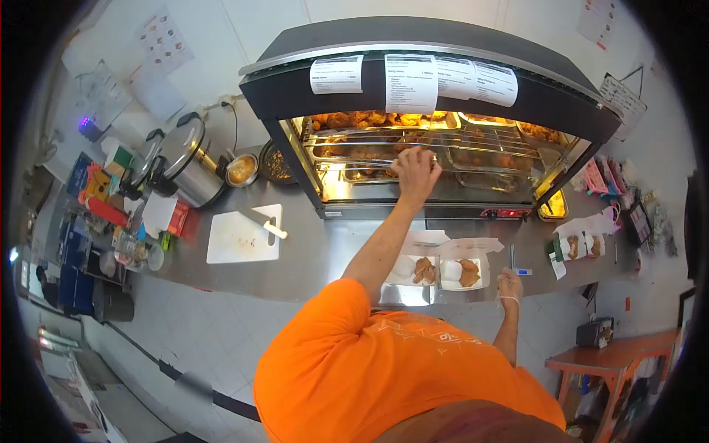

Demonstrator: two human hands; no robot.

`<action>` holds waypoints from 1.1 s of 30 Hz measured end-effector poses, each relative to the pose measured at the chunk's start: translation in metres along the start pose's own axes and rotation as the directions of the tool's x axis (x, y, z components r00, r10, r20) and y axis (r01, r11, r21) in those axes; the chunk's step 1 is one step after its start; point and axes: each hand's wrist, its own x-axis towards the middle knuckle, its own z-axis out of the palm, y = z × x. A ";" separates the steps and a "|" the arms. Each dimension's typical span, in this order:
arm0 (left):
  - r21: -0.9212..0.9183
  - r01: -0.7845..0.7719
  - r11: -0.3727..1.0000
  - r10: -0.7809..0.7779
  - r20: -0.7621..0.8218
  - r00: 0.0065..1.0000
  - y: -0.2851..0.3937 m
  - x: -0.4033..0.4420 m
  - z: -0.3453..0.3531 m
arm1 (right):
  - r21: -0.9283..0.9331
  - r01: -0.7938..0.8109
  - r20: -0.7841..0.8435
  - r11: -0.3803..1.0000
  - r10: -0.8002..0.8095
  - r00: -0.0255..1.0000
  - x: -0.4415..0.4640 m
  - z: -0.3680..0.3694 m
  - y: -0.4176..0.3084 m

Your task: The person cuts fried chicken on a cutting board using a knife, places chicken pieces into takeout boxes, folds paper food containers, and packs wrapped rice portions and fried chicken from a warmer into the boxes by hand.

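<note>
In the head view, the person's left hand [416, 175] reaches up to the front of the lit warming cabinet [428, 38], its fingers curled narrow against the metal bars [480, 150] — whether they close on anything, I cannot tell. Behind the bars, at the far side of the counter [317, 255], browned food [347, 119] fills trays in the cabinet, and printed sheets [410, 85] hang across its upper front.

The right hand [509, 288], in a clear glove, is low at the counter's near edge; I cannot tell if it holds something. A small device with a blue display [523, 272] lies just beside it. Left of that hand, two open boxes [464, 286] stand side by side, each with a white mound and a browned piece [468, 273].

Farther left, a knife [264, 222] lies on a white cutting board [227, 240] — near a large lidded pot [199, 177].
</note>
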 end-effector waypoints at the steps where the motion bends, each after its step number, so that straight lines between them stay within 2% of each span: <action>1: 0.021 0.019 1.000 -0.019 -0.007 1.000 -0.009 -0.003 -0.005 | 0.021 -0.018 -0.020 1.000 0.019 1.000 -0.001 -0.007 -0.008; 3: 0.043 0.107 0.993 -0.105 -0.037 0.994 -0.036 -0.010 -0.020 | 0.069 -0.061 -0.064 0.996 0.066 0.996 -0.013 -0.017 -0.027; 6: 0.071 0.264 0.962 -0.257 -0.100 0.961 -0.080 -0.015 -0.051 | -0.014 -0.165 -0.081 0.986 0.163 0.983 -0.040 -0.030 -0.045; 7: 0.080 0.326 0.942 -0.318 -0.094 0.943 -0.094 -0.014 -0.065 | 0.005 -0.139 -0.083 0.990 0.139 0.987 -0.049 -0.029 -0.040; 9: 0.207 0.372 0.905 -0.355 -0.113 0.928 -0.116 -0.013 -0.092 | 0.038 -0.088 -0.083 0.995 0.091 0.992 -0.069 -0.030 -0.029; 10: 0.249 0.359 0.899 -0.337 -0.130 0.933 -0.131 -0.013 -0.101 | 0.017 -0.115 -0.056 0.993 0.116 0.992 -0.075 -0.028 -0.030; 13: 0.217 0.522 0.825 -0.483 -0.211 0.850 -0.149 -0.006 -0.127 | -0.025 -0.186 0.002 0.982 0.186 0.983 -0.087 -0.021 -0.035; 14: 0.204 0.595 0.777 -0.565 -0.190 0.803 -0.150 -0.003 -0.136 | -0.023 -0.206 0.011 0.978 0.206 0.978 -0.087 -0.016 -0.038; 15: 0.178 0.641 0.747 -0.598 -0.244 0.764 -0.152 0.004 -0.141 | -0.021 -0.229 0.020 0.973 0.229 0.973 -0.088 -0.012 -0.041; 17: 0.113 0.717 0.688 -0.654 -0.333 0.679 -0.154 0.018 -0.145 | -0.083 -0.189 0.038 0.978 0.193 0.981 -0.085 0.000 -0.047; 18: 0.088 0.691 0.718 -0.635 -0.324 0.701 -0.149 0.027 -0.154 | -0.113 -0.180 0.039 0.977 0.185 0.982 -0.087 0.004 -0.048; 21: 0.024 0.361 0.932 -0.318 -0.420 0.850 -0.127 0.089 -0.181 | -0.136 -0.161 0.040 0.978 0.168 0.985 -0.083 0.023 -0.046; 23: -0.193 0.170 0.966 -0.222 -0.289 0.931 -0.099 0.137 -0.208 | -0.192 -0.111 0.028 0.975 0.118 0.993 -0.085 0.027 -0.062; 24: -0.168 0.184 0.969 -0.220 -0.237 0.946 -0.082 0.158 -0.219 | -0.222 -0.087 0.025 0.971 0.095 0.995 -0.089 0.028 -0.069; 26: -0.110 0.203 0.973 -0.217 -0.135 0.967 -0.059 0.189 -0.232 | -0.149 -0.112 0.009 0.982 0.114 0.993 -0.096 0.030 -0.079; 27: -0.302 0.230 0.925 -0.260 -0.063 0.964 -0.058 0.192 -0.229 | -0.111 -0.122 0.003 0.986 0.123 0.992 -0.102 0.032 -0.076; 29: -0.631 0.292 0.718 -0.299 0.099 0.949 -0.057 0.201 -0.223 | -0.077 -0.187 0.035 0.979 0.190 0.981 -0.113 0.034 -0.072; 30: -0.746 0.254 0.615 -0.302 0.075 0.950 -0.068 0.191 -0.206 | -0.060 -0.217 0.050 0.974 0.220 0.974 -0.118 0.034 -0.069; 31: -0.817 0.265 0.512 -0.371 0.067 0.926 -0.064 0.174 -0.199 | -0.076 -0.250 0.044 0.965 0.254 0.966 -0.125 0.032 -0.071; 32: -0.765 0.249 0.594 -0.443 -0.053 0.895 -0.060 0.150 -0.189 | -0.090 -0.280 0.035 0.956 0.284 0.958 -0.133 0.029 -0.076; 33: -0.747 0.343 0.569 -0.572 -0.060 0.818 -0.065 0.108 -0.165 | -0.103 -0.310 0.026 0.945 0.315 0.949 -0.140 0.026 -0.080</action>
